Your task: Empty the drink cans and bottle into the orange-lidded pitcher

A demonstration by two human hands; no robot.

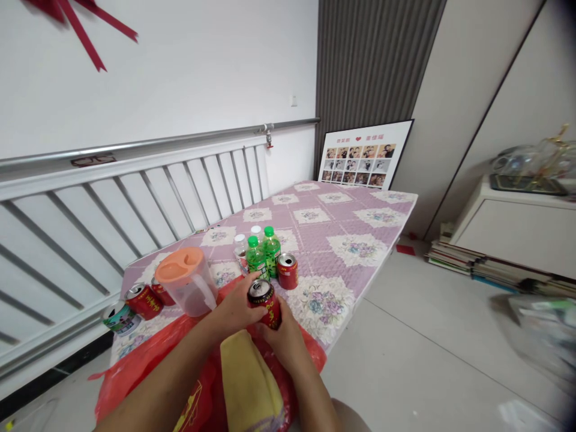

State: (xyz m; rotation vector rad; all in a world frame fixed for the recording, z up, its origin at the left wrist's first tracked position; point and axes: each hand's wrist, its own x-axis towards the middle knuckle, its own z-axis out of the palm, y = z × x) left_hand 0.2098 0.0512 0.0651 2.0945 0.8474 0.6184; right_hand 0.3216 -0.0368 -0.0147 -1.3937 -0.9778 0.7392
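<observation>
Between both hands is a red can with a black rim [269, 305], upright over the near part of the table. My left hand [238, 307] is closed round its left side, and my right hand [284, 333] wraps its lower right side. A folded yellow cloth [248, 381] lies just below the hands on a red plastic bag [150, 354]. Behind the can stand two green-capped bottles [271, 249] and two white-capped bottles [240, 249]. Another red can [287, 273], its top open, stands to their right.
A clear pitcher with an orange lid [191, 288] stands left of the hands. Beyond it are red cans [144, 301] and a green-and-white can [120, 319]. The patterned tablecloth [337, 240] reaches toward a leaning photo board [364, 159]. A white radiator [180, 192] borders the table.
</observation>
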